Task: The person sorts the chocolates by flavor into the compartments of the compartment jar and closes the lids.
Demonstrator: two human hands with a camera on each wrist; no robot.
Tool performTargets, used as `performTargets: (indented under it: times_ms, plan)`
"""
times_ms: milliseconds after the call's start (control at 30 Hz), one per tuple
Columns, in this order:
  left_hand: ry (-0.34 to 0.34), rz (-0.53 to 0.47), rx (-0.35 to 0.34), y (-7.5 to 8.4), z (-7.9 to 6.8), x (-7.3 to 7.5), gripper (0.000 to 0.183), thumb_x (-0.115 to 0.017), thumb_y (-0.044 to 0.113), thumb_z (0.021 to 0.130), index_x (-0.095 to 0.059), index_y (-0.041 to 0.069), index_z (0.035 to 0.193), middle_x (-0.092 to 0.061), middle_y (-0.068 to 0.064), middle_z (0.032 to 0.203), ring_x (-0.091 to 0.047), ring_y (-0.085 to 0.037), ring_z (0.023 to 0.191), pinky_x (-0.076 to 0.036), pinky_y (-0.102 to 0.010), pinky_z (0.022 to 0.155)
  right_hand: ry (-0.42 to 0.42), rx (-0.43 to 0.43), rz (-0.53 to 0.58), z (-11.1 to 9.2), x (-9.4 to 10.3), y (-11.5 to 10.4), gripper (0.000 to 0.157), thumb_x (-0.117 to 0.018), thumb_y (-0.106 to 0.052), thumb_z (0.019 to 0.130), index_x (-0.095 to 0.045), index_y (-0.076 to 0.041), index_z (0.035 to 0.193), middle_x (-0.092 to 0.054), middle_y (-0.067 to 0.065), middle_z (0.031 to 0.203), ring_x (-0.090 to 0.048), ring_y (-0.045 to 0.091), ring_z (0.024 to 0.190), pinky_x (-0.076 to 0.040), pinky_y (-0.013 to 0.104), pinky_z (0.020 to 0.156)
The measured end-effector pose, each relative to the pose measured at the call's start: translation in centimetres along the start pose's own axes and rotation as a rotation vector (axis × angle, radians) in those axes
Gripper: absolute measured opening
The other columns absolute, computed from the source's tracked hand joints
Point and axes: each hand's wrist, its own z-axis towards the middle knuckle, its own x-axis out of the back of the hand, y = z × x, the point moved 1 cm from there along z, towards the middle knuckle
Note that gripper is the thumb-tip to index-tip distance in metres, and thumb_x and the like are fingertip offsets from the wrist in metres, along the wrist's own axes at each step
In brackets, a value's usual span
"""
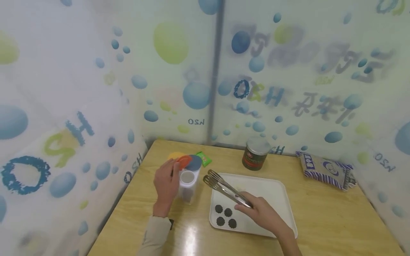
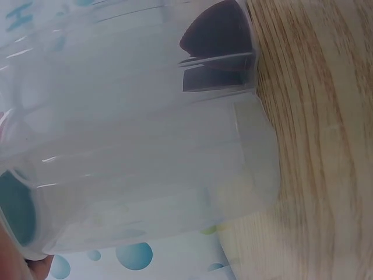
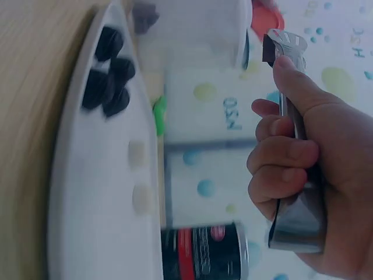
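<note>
My left hand (image 1: 166, 181) grips an orange lid (image 1: 184, 162), tilted beside the round mouth of a clear plastic canister (image 1: 187, 193). Dark pieces (image 2: 218, 35) show through the clear wall near the base in the left wrist view. In that view only a bit of the hand appears, at the lower left corner. My right hand (image 1: 261, 211) holds metal tongs (image 1: 227, 189) over a white tray (image 1: 256, 231), their slotted heads pointing toward the canister. Several dark, scalloped round cookies (image 1: 228, 212) lie at the tray's near left corner.
Blue (image 1: 194, 163) and yellow lids (image 1: 176, 155) top canisters behind the left hand. A green packet (image 1: 203, 159) lies beside them. An espresso tin (image 1: 255, 153) stands behind the tray, and a purple-striped bag (image 1: 326, 170) lies at the back right. Pale round pieces (image 3: 137, 154) sit on the tray.
</note>
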Motion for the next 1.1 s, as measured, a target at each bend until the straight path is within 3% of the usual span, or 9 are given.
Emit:
performTargets:
  times_ms: [200, 400, 567, 733, 933, 1100]
  plan:
    - [0.004, -0.012, -0.043, -0.1, 0.3, -0.1, 0.019, -0.062, 0.02, 0.097, -0.077, 0.007, 0.099, -0.076, -0.01, 0.096, -0.072, -0.03, 0.089, -0.056, -0.048, 0.077, -0.055, 0.059, 0.012, 3.4, -1.5, -2.6, 0.034, -0.059, -0.047, 0.097, -0.061, -0.025, 0.123, -0.05, -0.011, 0.074, -0.04, -0.001, 0.058, -0.038, 0.021, 0.055]
    - [0.004, -0.004, -0.034, 0.0, 0.2, 0.0, 0.021, -0.062, 0.02, 0.098, -0.077, 0.007, 0.102, -0.076, -0.01, 0.098, -0.073, -0.03, 0.095, -0.055, -0.051, 0.081, -0.097, 0.083, 0.001, 4.9, -2.2, -3.3, 0.028, -0.057, -0.047, 0.098, -0.059, -0.026, 0.117, -0.036, -0.013, 0.064, -0.031, -0.001, 0.052, -0.033, 0.02, 0.051]
    - [-0.008, -0.008, -0.034, 0.0, 0.1, 0.2, 0.02, -0.062, 0.017, 0.097, -0.077, 0.007, 0.105, -0.076, -0.011, 0.101, -0.072, -0.03, 0.099, -0.055, -0.052, 0.084, -0.121, 0.081, 0.023, 5.0, -2.4, -3.5, 0.026, -0.057, -0.046, 0.098, -0.058, -0.025, 0.113, -0.034, -0.012, 0.061, -0.029, 0.0, 0.051, -0.032, 0.02, 0.05]
    - [0.004, -0.006, -0.032, 0.2, 0.1, 0.3, 0.019, -0.063, 0.015, 0.096, -0.076, 0.004, 0.104, -0.076, -0.014, 0.1, -0.072, -0.034, 0.098, -0.055, -0.053, 0.085, -0.142, 0.045, 0.044, 4.8, -2.5, -3.5, 0.038, -0.057, -0.051, 0.096, -0.058, -0.022, 0.121, -0.037, -0.012, 0.062, -0.031, 0.0, 0.05, -0.032, 0.02, 0.047]
    - [-0.003, 0.006, -0.03, 0.1, 0.3, 0.1, 0.02, -0.062, 0.017, 0.097, -0.076, 0.004, 0.101, -0.076, -0.015, 0.1, -0.072, -0.036, 0.099, -0.055, -0.054, 0.085, -0.105, 0.024, 0.008, 4.4, -2.3, -3.3, 0.051, -0.063, -0.051, 0.093, -0.057, -0.018, 0.13, -0.054, -0.012, 0.068, -0.045, 0.0, 0.054, -0.041, 0.022, 0.05]
    - [-0.004, -0.005, -0.019, 0.2, 0.3, 0.2, 0.022, -0.062, 0.02, 0.098, -0.076, 0.005, 0.104, -0.076, -0.015, 0.102, -0.072, -0.034, 0.099, -0.054, -0.053, 0.086, -0.06, -0.036, -0.038, 3.2, -1.9, -2.3, 0.055, -0.07, -0.053, 0.087, -0.058, -0.019, 0.129, -0.057, -0.012, 0.072, -0.047, 0.002, 0.057, -0.042, 0.023, 0.051]
